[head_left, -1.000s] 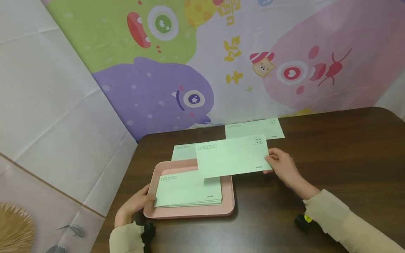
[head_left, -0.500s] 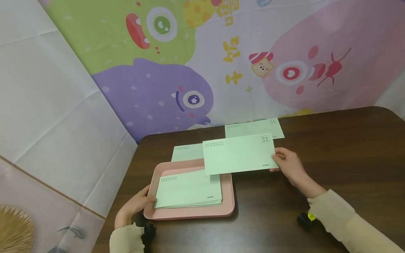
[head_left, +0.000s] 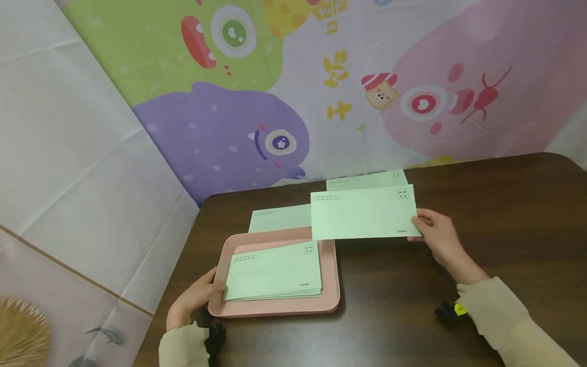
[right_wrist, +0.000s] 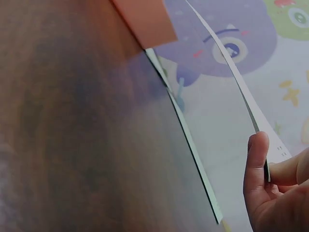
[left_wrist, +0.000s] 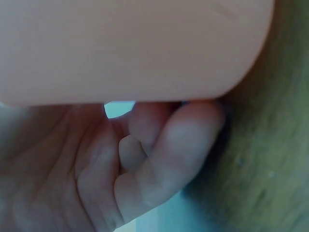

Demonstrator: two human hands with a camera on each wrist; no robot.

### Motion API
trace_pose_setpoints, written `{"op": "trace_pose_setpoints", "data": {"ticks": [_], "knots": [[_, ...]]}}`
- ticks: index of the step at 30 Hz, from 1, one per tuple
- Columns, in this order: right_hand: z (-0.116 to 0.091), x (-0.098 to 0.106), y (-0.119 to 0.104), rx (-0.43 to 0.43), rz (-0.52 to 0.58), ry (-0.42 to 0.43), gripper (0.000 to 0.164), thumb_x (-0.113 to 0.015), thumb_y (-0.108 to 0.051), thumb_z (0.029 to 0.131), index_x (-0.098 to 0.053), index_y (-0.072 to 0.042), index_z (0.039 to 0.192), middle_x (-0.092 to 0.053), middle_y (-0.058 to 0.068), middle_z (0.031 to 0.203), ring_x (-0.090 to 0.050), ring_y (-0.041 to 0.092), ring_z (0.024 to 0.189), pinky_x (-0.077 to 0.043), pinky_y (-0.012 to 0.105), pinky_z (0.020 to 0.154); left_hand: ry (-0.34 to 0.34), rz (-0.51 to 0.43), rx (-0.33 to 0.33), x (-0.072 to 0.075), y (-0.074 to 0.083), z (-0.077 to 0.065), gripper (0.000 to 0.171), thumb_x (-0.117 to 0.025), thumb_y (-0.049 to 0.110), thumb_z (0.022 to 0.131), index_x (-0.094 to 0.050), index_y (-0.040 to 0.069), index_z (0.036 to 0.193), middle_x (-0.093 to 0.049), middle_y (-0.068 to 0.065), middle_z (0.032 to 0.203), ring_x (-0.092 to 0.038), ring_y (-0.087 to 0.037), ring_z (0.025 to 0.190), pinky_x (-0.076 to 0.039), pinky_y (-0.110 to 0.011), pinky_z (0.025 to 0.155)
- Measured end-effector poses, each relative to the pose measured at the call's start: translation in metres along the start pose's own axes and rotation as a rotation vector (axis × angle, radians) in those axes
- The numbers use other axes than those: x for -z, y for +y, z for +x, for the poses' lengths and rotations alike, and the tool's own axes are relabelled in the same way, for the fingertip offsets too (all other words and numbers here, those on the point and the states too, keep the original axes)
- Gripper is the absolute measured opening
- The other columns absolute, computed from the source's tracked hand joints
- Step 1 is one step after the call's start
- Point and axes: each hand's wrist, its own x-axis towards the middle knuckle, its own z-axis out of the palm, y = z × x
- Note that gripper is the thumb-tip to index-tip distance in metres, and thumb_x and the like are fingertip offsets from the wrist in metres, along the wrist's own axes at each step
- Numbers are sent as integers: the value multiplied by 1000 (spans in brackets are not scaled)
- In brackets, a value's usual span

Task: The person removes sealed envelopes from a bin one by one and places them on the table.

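Note:
My right hand [head_left: 437,234] pinches a pale green envelope [head_left: 362,214] at its right edge, thumb in front. Raised above the table, the envelope overlaps the tray's far right corner in the head view; the right wrist view shows the envelope [right_wrist: 241,87] nearly edge-on, clear of the tabletop. At the left side of a pink tray [head_left: 275,308], my left hand [head_left: 194,295] grips the rim. Its fingers [left_wrist: 164,150] curl against the tray's wall [left_wrist: 135,53] in the left wrist view. Inside the tray lies a small stack of matching envelopes [head_left: 272,272].
Two more envelopes lie behind the tray: one at the left [head_left: 277,218], partly covered by the tray and held envelope, and one farther back [head_left: 367,180] near the wall. A cartoon-printed cloth [head_left: 220,137] hangs along the back edge of the dark wooden table [head_left: 390,326].
My right hand has moved right and slightly away with the envelope, uncovering the upper right corner of the stack in the tray. My left hand and the tray have stayed put.

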Motion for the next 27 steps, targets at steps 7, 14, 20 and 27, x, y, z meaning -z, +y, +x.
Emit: {"op": "trace_pose_setpoints", "data": {"ticks": [7, 14, 20, 27], "knots": [[4, 2, 1, 16, -12, 19, 43, -39, -12, 96, -37, 17, 127, -47, 36, 117, -57, -4, 70, -53, 25, 60, 0, -26, 1, 4, 0, -2, 63, -46, 11, 82, -26, 0, 140, -43, -23, 127, -51, -26, 97, -42, -41, 84], [5, 11, 4, 20, 8, 45, 45, -41, -14, 95, -37, 15, 129, -60, 3, 96, -57, -4, 70, -53, 26, 60, -10, 0, -13, 5, -1, -1, 63, -46, 12, 83, -25, -2, 140, -41, -24, 130, -49, -29, 102, -40, -45, 87], [6, 22, 6, 12, 21, 72, 46, -44, -14, 94, -37, 15, 129, -52, -24, 81, -57, -4, 70, -53, 26, 61, -4, -10, -12, 3, 0, -2, 62, -47, 11, 82, -26, -1, 140, -41, -24, 130, -48, -29, 103, -39, -45, 88], [10, 36, 12, -24, 7, 108, 47, -41, -14, 95, -34, 17, 129, -51, -25, 77, -55, -5, 68, -52, 22, 58, 10, -2, 6, 1, 3, -3, 62, -48, 12, 82, -28, 0, 140, -38, -23, 134, -42, -32, 113, -32, -51, 95]]}}
